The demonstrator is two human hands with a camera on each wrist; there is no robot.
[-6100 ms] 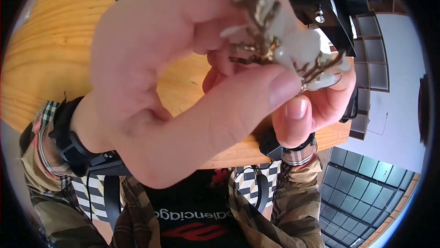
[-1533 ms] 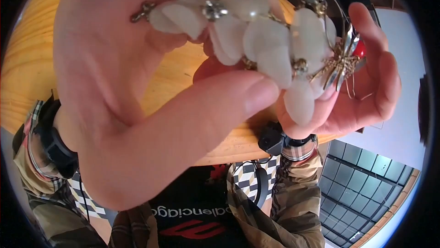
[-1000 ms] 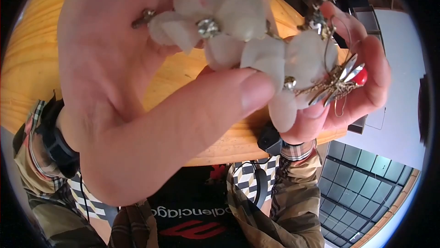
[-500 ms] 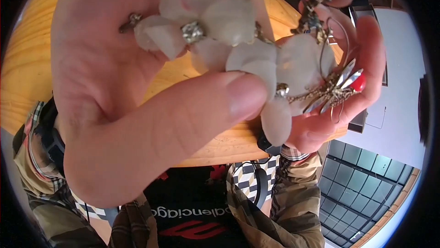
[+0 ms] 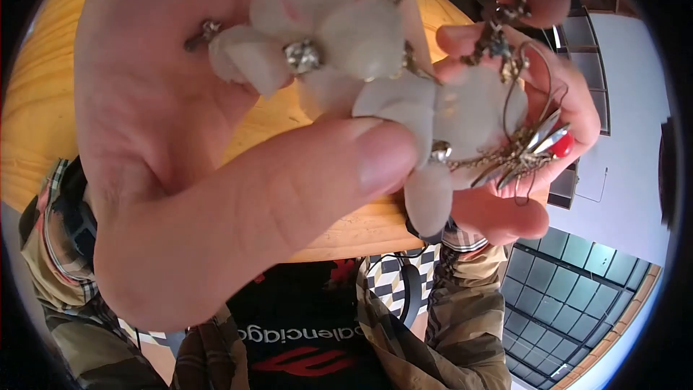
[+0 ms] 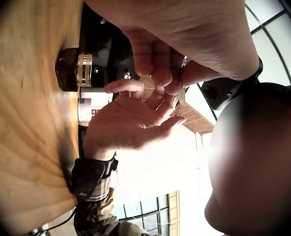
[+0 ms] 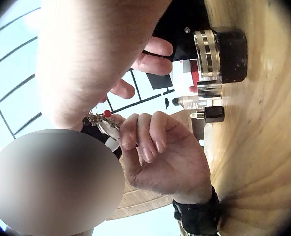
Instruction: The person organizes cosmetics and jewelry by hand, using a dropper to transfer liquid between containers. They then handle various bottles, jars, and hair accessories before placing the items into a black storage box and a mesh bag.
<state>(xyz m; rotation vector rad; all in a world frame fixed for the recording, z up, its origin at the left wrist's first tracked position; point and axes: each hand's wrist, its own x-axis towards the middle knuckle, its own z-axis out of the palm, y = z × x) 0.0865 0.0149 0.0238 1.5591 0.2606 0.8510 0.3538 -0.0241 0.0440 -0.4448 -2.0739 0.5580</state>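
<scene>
A flower ornament [image 5: 368, 36] of white translucent petals, rhinestones and gold sprigs fills the upper middle of the head view. On its right side a dragonfly charm [image 5: 525, 150] with silvery wings and a red bead [image 5: 563, 146] hangs by fine gold wire. My left hand [image 5: 180, 209], close to the camera, pinches the petals, thumb in front and fingers behind. Around the charm side is my right hand [image 5: 575, 101], its fingers spread loosely behind the ornament. The left wrist view shows that right hand [image 6: 130, 120] with relaxed fingers beside the petals; the ornament partly hides it in the head view.
Below the hands lies a wooden table [image 5: 36, 94]. A dark bottle [image 7: 234, 56] with a gold-ringed neck stands on it, with a smaller dark bottle [image 7: 214, 114] nearby. Black cameras sit on both wrists. Shelves [image 5: 588, 94] and a paned window [image 5: 570, 296] are off to the right.
The ornament has been turned from its gold back to its petal side and shifted left and slightly down over the last second. My right hand's fingers have moved and spread behind the charm.
</scene>
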